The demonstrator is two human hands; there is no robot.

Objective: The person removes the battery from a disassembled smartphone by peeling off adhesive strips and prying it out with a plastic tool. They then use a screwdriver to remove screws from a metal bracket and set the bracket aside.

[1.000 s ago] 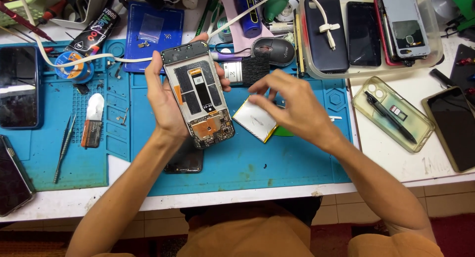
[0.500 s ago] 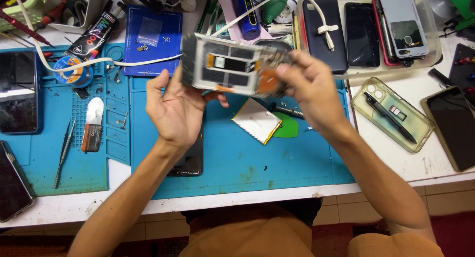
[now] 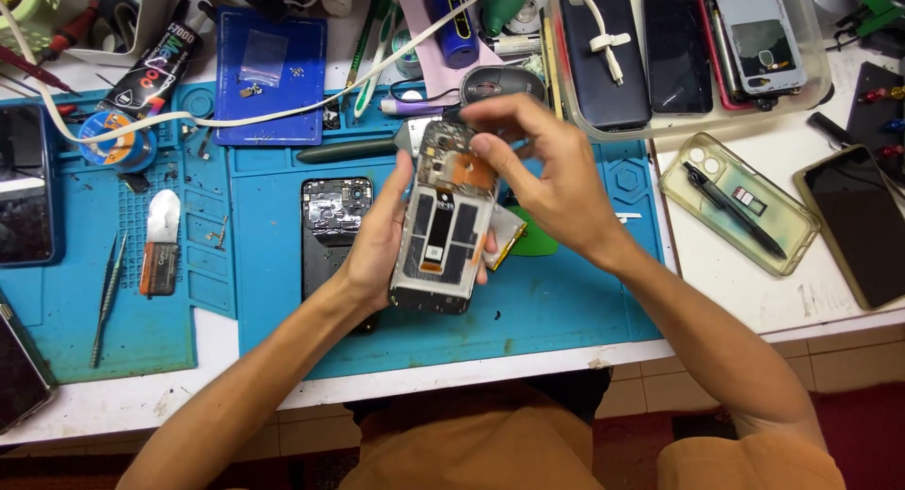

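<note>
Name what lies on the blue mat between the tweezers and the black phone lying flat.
In the head view, a scraper tool lies between the tweezers and the black phone.

Phone frame [image 3: 446,228] above mat [image 3: 566,301]

White workbench [image 3: 735,301] carries a blue mat [image 3: 566,311] and a clear tray [image 3: 820,84].
</note>
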